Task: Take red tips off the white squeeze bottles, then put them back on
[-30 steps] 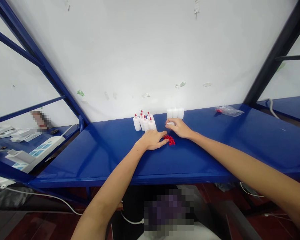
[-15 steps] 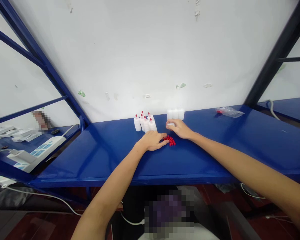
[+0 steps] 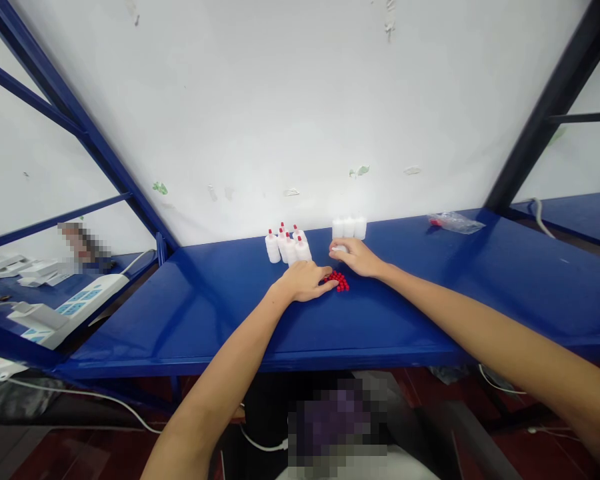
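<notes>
My left hand (image 3: 305, 281) rests low over the blue table, thumb and forefinger spread apart at the left edge of a small pile of red caps (image 3: 341, 281). The fingertips reach the pile, and no cap shows in their grip. To its right, the fingers of my right hand (image 3: 356, 257) are curled round a white bottle (image 3: 338, 248), of which only a little shows. Behind my left hand stand several white bottles with red tips (image 3: 289, 247). Upright behind my right hand is a row of white bottles (image 3: 349, 227) with no red tips visible.
A clear plastic bag (image 3: 457, 223) with something red in it lies at the back right of the blue table (image 3: 205, 300). A white power strip (image 3: 83, 308) is on the left, beyond the blue frame post (image 3: 113, 160). The white wall closes off the back.
The view has shifted slightly. Both hands keep nearly the same places and poses, and the bottles and red caps stay where they were.
</notes>
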The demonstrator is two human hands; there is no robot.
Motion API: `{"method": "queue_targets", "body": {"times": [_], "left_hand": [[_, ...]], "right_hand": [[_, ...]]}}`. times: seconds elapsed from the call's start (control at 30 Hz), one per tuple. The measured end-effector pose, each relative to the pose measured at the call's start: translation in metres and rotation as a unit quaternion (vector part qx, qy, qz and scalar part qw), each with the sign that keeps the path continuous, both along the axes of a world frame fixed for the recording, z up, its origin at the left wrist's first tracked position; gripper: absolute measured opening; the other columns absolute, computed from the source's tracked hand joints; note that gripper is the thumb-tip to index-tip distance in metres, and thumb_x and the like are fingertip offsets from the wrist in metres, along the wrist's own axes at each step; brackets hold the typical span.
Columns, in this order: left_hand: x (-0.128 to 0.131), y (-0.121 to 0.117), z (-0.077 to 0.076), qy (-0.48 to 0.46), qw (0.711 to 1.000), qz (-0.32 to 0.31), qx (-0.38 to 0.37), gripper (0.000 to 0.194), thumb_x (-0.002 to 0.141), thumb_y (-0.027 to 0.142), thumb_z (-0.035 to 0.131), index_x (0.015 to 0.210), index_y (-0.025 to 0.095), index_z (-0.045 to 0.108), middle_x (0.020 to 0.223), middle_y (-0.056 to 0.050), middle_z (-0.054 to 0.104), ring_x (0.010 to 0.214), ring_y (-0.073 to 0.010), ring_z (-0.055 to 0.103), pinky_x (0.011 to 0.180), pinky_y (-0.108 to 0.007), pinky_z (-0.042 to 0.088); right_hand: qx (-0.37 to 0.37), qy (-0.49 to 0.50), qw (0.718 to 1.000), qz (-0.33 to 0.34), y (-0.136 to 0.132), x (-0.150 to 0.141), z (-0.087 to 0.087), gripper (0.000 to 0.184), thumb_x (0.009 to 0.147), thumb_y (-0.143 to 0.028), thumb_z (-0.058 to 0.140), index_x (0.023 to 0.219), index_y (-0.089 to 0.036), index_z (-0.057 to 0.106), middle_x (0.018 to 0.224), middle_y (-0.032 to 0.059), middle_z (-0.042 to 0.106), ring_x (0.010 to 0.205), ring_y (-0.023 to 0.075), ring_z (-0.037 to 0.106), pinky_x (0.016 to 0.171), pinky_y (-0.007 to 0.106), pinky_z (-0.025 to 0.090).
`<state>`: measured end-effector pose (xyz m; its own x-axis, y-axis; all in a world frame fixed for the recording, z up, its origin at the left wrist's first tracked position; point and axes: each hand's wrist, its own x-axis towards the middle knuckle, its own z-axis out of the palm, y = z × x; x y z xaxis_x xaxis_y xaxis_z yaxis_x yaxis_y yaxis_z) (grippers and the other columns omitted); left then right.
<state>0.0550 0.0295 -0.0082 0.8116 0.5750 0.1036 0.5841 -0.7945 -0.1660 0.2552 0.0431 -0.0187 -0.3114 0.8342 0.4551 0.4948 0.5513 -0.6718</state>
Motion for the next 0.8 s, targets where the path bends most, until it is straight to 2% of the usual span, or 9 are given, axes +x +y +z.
{"method": "queue_targets", "body": {"times": [0.4, 0.8], "left_hand": [[0.0023, -0.0010, 0.0004, 0.008, 1.000, -0.004, 0.004, 0.052, 0.100, 0.052, 0.027, 0.106, 0.019, 0.066, 0.077, -0.009, 0.070, 0.069, -0.0234, 0.066, 0.061, -0.030, 0.041], [0.0026, -0.0002, 0.0014, 0.024, 1.000, -0.010, -0.001, 0.051, 0.102, 0.050, 0.023, 0.107, 0.018, 0.063, 0.079, -0.009, 0.070, 0.070, -0.0232, 0.067, 0.062, -0.030, 0.044]], "right_hand": [[0.006, -0.011, 1.000, 0.001, 0.0006, 0.0009, -0.0002, 0.021, 0.083, -0.038, 0.054, 0.078, -0.018, 0.059, 0.071, 0.0005, 0.061, 0.069, 0.0168, 0.052, 0.068, 0.029, 0.036], [0.017, -0.019, 1.000, 0.004, 0.0032, 0.0024, -0.0028, 0.023, 0.084, -0.039, 0.054, 0.079, -0.018, 0.061, 0.074, 0.0006, 0.062, 0.069, 0.0168, 0.053, 0.068, 0.029, 0.037]]}}
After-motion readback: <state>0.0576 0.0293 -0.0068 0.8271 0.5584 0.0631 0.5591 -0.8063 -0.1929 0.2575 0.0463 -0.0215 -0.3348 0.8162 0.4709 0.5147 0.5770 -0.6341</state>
